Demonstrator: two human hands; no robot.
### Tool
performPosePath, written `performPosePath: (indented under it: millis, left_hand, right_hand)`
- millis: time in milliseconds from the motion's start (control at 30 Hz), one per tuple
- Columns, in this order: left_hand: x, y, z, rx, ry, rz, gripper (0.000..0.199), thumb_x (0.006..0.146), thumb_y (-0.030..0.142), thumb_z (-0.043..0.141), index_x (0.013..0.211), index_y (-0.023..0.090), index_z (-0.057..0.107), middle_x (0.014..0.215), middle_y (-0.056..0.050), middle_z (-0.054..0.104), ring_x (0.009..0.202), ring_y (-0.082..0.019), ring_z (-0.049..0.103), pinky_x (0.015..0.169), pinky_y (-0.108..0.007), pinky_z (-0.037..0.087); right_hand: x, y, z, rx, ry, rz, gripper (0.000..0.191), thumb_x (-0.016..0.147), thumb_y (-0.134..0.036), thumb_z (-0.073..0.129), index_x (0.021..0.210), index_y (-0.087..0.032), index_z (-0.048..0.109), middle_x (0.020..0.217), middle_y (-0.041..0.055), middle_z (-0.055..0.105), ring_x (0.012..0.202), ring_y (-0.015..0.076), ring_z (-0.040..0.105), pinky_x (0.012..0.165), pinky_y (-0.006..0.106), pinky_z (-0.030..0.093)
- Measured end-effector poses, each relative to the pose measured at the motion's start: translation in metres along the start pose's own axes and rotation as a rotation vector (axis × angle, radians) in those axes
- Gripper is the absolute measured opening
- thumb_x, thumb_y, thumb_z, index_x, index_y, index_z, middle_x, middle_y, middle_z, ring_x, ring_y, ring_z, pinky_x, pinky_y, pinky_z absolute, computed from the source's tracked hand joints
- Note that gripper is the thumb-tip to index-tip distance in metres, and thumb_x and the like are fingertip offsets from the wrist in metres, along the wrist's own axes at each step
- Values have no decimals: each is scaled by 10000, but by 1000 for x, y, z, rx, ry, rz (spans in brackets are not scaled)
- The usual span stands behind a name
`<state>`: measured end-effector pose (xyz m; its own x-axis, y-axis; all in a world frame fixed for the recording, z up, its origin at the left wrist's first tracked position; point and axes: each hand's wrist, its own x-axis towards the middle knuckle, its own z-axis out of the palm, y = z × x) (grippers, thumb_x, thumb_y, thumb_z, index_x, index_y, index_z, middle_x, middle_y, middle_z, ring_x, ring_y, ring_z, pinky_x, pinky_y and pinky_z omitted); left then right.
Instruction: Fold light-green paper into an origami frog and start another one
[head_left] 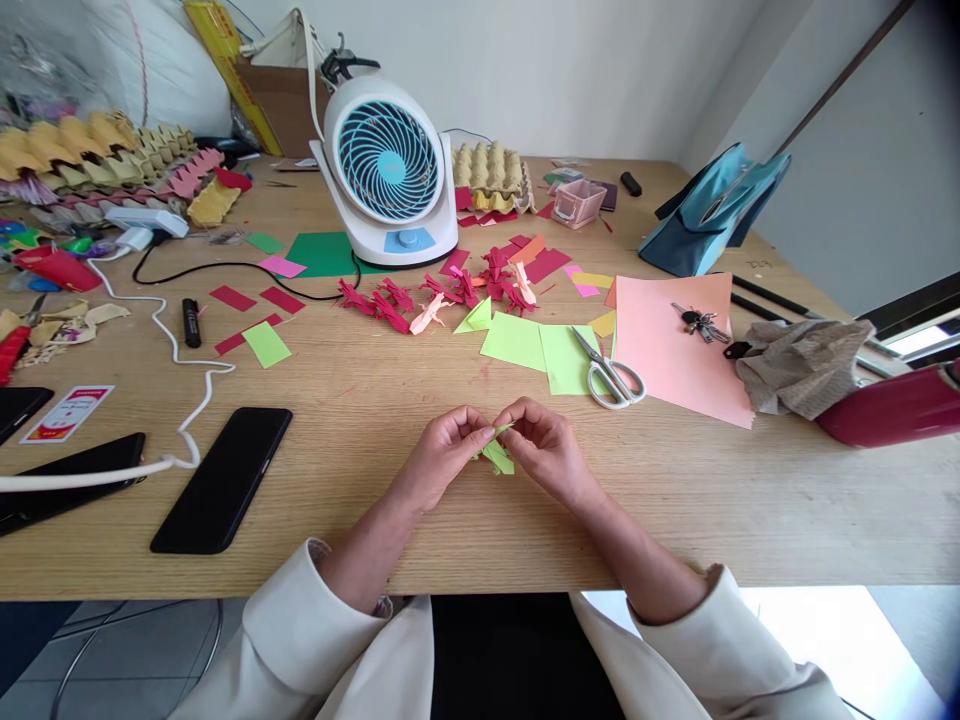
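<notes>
Near the table's front middle, my left hand and my right hand meet over a small folded light green paper. Both hands are closed, each pinching the paper between thumb and fingers, and part of it hangs below the fingertips. Beyond them lie light green sheets and white-handled scissors, which rest partly on the green paper. A folded green piece sits beside a row of crumpled-looking red folded paper figures and a pale pink one.
A white and blue fan stands at the back. Black phone and white cable lie left. To the right are a pink sheet, keys, a blue bag and a red bottle.
</notes>
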<state>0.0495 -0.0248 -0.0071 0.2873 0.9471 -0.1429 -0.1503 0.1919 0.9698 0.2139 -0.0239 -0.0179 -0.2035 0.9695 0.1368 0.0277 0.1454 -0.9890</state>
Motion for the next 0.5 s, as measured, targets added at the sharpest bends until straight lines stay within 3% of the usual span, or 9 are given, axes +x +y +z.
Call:
performPosePath:
  millis: [200,500]
  left_hand:
    - [0,0,0,-32,-9,-2,304,804,415,743,797,145,604,736,3,603,643,-97,548,604,-231,459]
    - [-2,0,-4,376,142,362,141,873,286,663,794,174,630,729,-1,626,677,-120,576,635,-248,473]
  right_hand:
    - [0,0,-1,26,-8,-28,106,882,-286,634,864,-181,640,768,16,627,670,129,578,631,265,462]
    - [2,3,-3,94,-17,34,246,852,-404,688,805,-186,585,691,-4,584,622,124,520,598,269,400]
